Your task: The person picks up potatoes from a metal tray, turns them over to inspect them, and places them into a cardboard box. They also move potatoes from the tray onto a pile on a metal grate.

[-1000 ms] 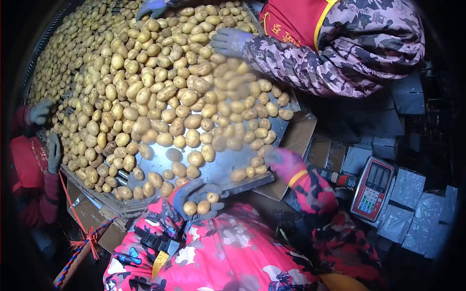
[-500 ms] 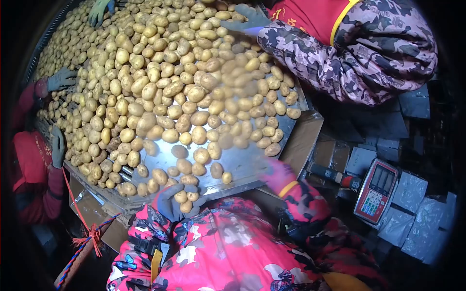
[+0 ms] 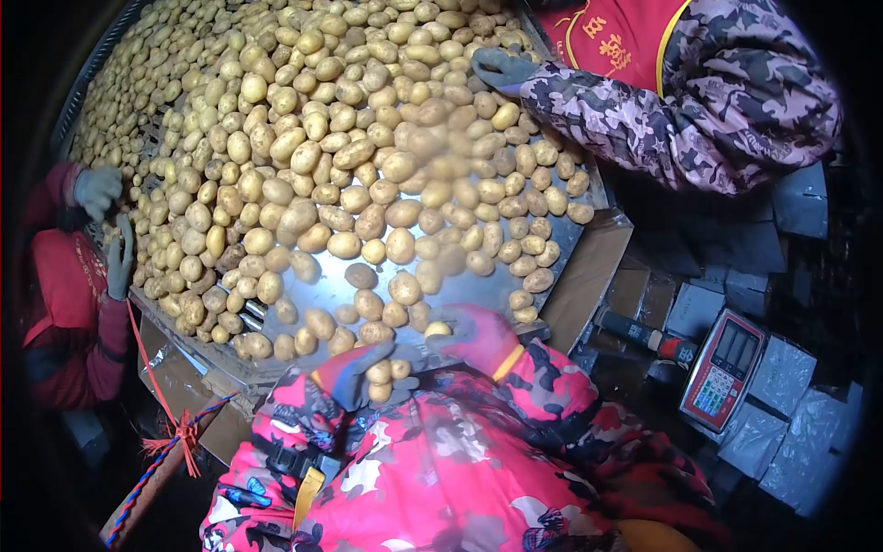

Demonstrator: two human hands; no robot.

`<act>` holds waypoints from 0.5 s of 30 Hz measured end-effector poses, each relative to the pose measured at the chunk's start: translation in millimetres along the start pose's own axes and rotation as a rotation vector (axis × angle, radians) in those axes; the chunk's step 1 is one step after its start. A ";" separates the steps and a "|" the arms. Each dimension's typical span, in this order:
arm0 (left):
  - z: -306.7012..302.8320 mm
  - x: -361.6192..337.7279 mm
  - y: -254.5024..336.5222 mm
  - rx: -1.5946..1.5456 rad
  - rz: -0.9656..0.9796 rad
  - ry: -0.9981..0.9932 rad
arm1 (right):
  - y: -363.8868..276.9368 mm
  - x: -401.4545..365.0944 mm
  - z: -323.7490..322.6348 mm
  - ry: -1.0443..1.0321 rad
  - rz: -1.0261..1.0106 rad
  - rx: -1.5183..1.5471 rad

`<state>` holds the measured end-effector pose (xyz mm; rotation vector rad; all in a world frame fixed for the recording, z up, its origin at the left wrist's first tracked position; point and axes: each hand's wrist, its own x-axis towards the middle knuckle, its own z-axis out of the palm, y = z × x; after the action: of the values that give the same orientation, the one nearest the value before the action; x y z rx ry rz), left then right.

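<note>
Many yellow-brown potatoes (image 3: 354, 154) cover a metal sorting table (image 3: 317, 283). My left hand (image 3: 354, 373), in a grey glove, is cupped against my front at the table's near edge, with several small potatoes (image 3: 380, 370) in its palm. Just to its right is my right hand (image 3: 474, 333), in a pink and grey glove, its fingers pointing left and curled around one small potato (image 3: 439, 328). Several loose potatoes lie on the metal right beyond both hands.
A co-worker's gloved hand (image 3: 503, 69) rests at the upper right, another co-worker's gloved hands (image 3: 97, 190) at the left. A red-framed scale (image 3: 724, 370) stands on wrapped boxes at the right. A cardboard flap (image 3: 589, 276) borders the table; a roped post (image 3: 170, 465) is lower left.
My right hand has moved left, close to my left hand, and now holds a small potato. The co-worker's hand at the upper right has shifted, and one hand at the top left has left view.
</note>
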<state>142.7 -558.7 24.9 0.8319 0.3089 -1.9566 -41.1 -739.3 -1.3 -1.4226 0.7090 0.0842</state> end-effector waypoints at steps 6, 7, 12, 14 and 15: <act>-1.4 35.7 -20.2 0.192 0.068 0.009 | -29.7 -26.6 5.4 0.105 -0.448 -0.450; -8.5 35.1 -21.5 0.190 0.064 0.041 | -24.1 -36.7 -0.5 0.141 -0.403 -0.427; 30.3 13.0 8.0 0.092 0.160 0.089 | 19.2 -78.8 -87.0 0.493 0.021 -0.687; 6.9 20.3 1.8 0.056 0.155 0.120 | 15.6 -70.8 -102.5 0.480 0.219 -0.796; 0.7 22.8 0.9 0.038 0.151 0.135 | 6.2 -64.1 -102.8 0.441 0.275 -0.890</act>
<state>136.0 -574.9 10.4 0.9859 0.2805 -1.7754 -135.8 -809.8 26.8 -2.2143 1.3300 0.3391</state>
